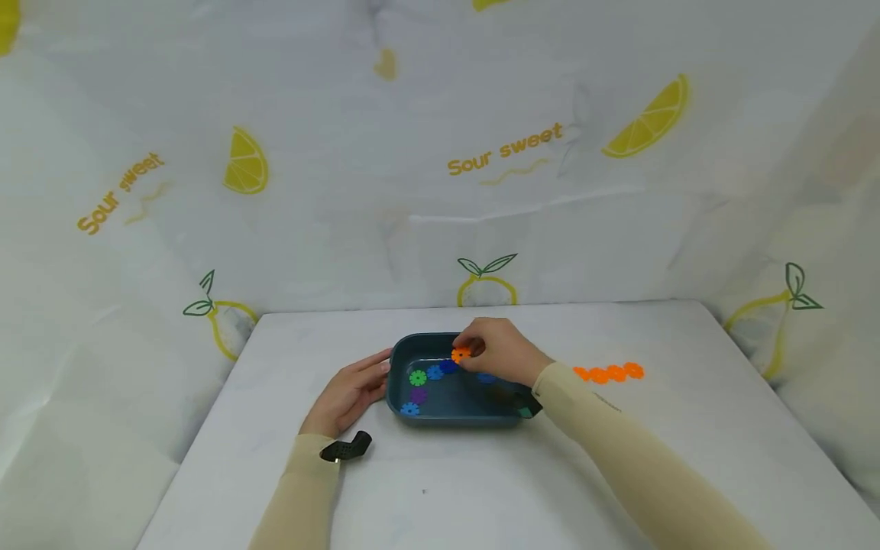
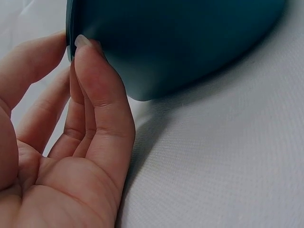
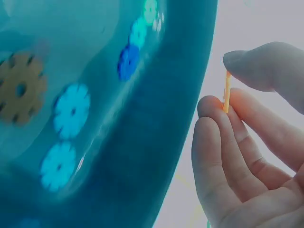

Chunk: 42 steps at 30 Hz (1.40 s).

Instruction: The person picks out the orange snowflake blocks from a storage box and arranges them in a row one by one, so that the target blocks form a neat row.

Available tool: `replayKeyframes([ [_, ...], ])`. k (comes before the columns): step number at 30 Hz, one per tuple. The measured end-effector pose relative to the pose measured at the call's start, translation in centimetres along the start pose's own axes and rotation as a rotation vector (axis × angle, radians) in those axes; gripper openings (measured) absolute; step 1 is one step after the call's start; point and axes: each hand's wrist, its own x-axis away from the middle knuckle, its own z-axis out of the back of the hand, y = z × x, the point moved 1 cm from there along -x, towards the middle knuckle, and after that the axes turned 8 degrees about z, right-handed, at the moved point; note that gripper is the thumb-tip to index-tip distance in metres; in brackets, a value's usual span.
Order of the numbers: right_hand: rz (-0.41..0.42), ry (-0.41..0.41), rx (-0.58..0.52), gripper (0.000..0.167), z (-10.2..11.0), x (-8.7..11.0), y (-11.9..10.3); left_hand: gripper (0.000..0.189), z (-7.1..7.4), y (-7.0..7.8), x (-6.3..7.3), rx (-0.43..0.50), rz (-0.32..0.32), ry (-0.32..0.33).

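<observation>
A dark teal tray [image 1: 454, 422] sits on the table with several small notched snowflake discs inside, among them a green disc [image 1: 418, 378], a purple disc [image 1: 418, 395] and a blue disc [image 1: 409, 409]. My left hand [image 1: 347, 393] holds the tray's left side, its thumb and fingertips at the rim [image 2: 71, 28]. Above the tray's far side, my right hand [image 1: 500, 350] pinches an orange snowflake disc [image 1: 461, 355] between thumb and fingers. That disc appears edge-on in the right wrist view. Part of the tray's right side is hidden under my right wrist.
Right of the tray, several orange discs [image 1: 616, 373] lie in a touching row on the white table [image 1: 440, 489]. A lemon-printed white sheet [image 1: 344, 229] hangs behind the table. An orange-brown disc [image 3: 21, 89] shows inside the tray in the right wrist view.
</observation>
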Motion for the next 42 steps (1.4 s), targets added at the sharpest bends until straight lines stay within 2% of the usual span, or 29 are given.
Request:
replayKeyframes([
  [7, -0.036, 0.094, -0.005, 0.027, 2.1, 3.1, 1.6, 0.056, 0.5, -0.3, 0.5, 0.01, 0.019, 0.018],
  [12, -0.055, 0.174, -0.013, 0.027, 3.9, 5.4, 3.2, 0.055, 0.4, -0.4, 0.5, 0.02, 0.006, 0.025],
  [18, -0.101, 0.276, 0.06, 0.027, 6.0, 8.3, 5.5, 0.054, 0.0, -0.3, 0.4, 0.032, 0.0, 0.022],
  [25, -0.196, 0.324, 0.094, 0.031, 7.5, 11.9, 8.3, 0.055, -0.6, 0.0, 0.0, 0.013, 0.003, 0.011],
  [36, -0.272, 0.363, 0.136, 0.036, 9.3, 16.6, 12.3, 0.059, -0.1, -0.1, 0.0, -0.017, 0.012, 0.015],
  [42, -0.294, 0.381, 0.163, 0.04, 10.5, 18.3, 14.2, 0.057, -0.1, -0.2, 0.1, -0.015, 0.003, 0.021],
])
